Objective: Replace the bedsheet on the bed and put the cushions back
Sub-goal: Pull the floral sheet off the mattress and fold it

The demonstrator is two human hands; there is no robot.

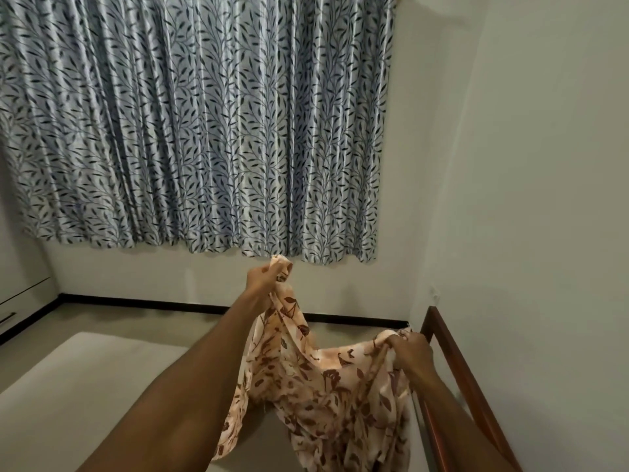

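Left hand (262,280) and right hand (411,350) each grip bunched bedsheet (326,379) inside curled fingers (396,341).

Only two forearms and hands of the person show. The left forearm (190,376), bare to the lower-left frame edge, ends in the bare left hand (260,281) near centre. The right forearm (456,413) and right hand (412,350), lower right, are equally uncovered.

Peach floral bedsheet (326,379), bunched, aloft
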